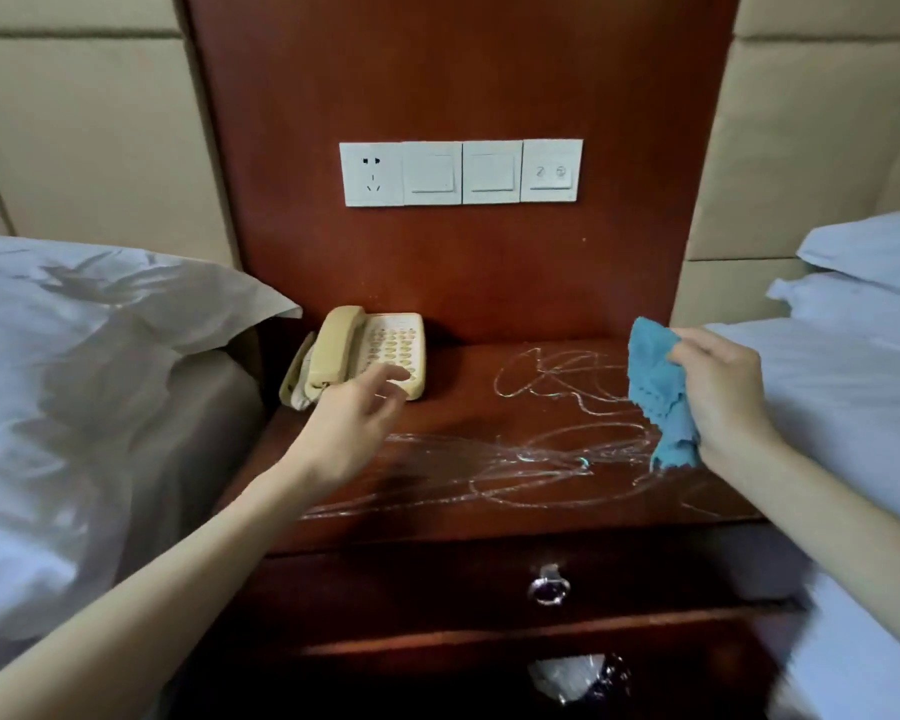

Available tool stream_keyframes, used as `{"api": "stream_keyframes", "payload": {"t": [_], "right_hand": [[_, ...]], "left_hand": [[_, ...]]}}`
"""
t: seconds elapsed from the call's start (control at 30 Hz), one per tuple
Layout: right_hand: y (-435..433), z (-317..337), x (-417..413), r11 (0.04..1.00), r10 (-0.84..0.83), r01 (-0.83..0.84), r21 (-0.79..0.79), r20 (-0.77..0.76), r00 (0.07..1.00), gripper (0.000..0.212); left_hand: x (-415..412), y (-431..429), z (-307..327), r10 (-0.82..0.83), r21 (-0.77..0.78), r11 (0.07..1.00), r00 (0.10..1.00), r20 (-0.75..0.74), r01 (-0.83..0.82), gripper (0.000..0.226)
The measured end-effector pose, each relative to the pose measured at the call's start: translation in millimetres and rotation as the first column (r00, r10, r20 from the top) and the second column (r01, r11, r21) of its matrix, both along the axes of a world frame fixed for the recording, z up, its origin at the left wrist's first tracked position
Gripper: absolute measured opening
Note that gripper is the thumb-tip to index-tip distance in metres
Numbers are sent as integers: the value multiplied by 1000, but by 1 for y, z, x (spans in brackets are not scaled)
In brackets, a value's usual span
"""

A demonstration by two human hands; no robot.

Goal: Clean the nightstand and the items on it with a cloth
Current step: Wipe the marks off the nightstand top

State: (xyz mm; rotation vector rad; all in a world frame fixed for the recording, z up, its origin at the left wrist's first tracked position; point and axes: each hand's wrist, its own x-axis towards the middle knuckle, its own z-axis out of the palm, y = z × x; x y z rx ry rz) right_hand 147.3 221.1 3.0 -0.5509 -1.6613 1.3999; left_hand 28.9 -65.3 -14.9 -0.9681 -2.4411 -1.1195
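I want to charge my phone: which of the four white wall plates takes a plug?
The leftmost plate; only it has pin holes, while the other three look like switches.

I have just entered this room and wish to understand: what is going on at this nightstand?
A person is cleaning the wooden nightstand. The right hand grips a blue cloth above the right side of the top, which shows shiny looping streaks. The left hand, fingers relaxed, reaches to the beige telephone at the back left; its handset lies on the cradle.
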Motion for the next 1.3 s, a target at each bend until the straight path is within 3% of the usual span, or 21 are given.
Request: {"api": "stream_keyframes", "payload": {"t": [0.17,0.3,0.43,0.67,0.8,1.0,1.1,1.17,1.3], "right_hand": [[50,-8,39,913,-226,157,377,145,963,26],[70,-25,56,794,-341,61,604,361,868,28],[75,-50,63,806,-302,-150,573,615,728,32],[55,-62,44,697,-377,-321,641,708,597,45],[13,-68,24,641,-308,-417,644,714,629,49],[-54,-71,3,533,-54,-559,634,686,726,46],[-54,-67,1,465,5,-639,613,720,694,45],[-41,-63,2,471,8,-663,581,749,662,45],[-2,-59,10,574,-107,-573,585,748,655,45]], "left_hand": [[8,21,-11,-51,-41,998,999,-5,50,22],[6,20,-15,-43,-78,996,998,-40,40,23],[2,13,-16,1,-106,994,997,-74,-9,20],[1,-11,-17,19,-173,984,993,-119,-39,16],[-2,-31,-17,75,-201,974,985,-156,-106,17],[-5,-61,-30,159,-201,966,987,-34,-162,21],[-12,-76,-36,192,-230,955,981,-6,-188,27],[-17,-84,-37,259,-225,941,966,-6,-253,30],[-25,-94,-40,364,-205,911,932,-6,-357,34]]}}
